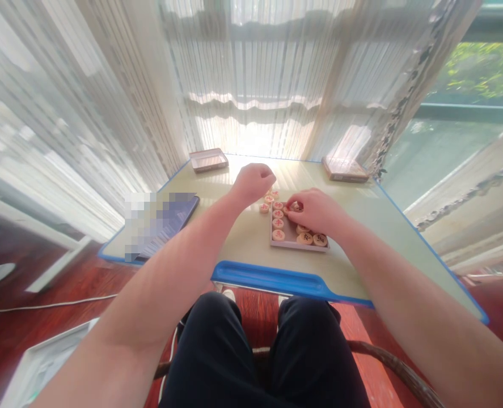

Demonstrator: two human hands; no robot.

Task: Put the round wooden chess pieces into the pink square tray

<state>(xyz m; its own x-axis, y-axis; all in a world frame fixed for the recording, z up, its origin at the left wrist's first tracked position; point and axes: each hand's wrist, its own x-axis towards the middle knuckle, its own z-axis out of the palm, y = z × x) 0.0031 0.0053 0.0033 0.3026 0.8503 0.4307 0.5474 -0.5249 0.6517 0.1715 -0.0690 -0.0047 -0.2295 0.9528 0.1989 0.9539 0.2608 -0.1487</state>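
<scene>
A shallow box (pixel 300 246) stands on the table in front of me. Round Chinese chess pieces lie in it: a column with red characters (pixel 278 223) along its left side and several with black characters (pixel 305 238) at its near right. My right hand (pixel 315 211) is over the box, thumb and fingers closed on a Chinese chess piece (pixel 286 211) beside the red column; its palm covers part of the contents. Just beyond the box's left corner, my left hand (pixel 254 182) is curled closed above a few loose pieces (pixel 264 208). Whatever its fingers hold is hidden.
An open case or lid (pixel 208 161) lies at the table's far left, and a flat box (pixel 345 170) at its far right. A dark tablet-like device (pixel 178 224), partly blurred out, rests at left. A blue tray edge (pixel 270 276) runs along the near side.
</scene>
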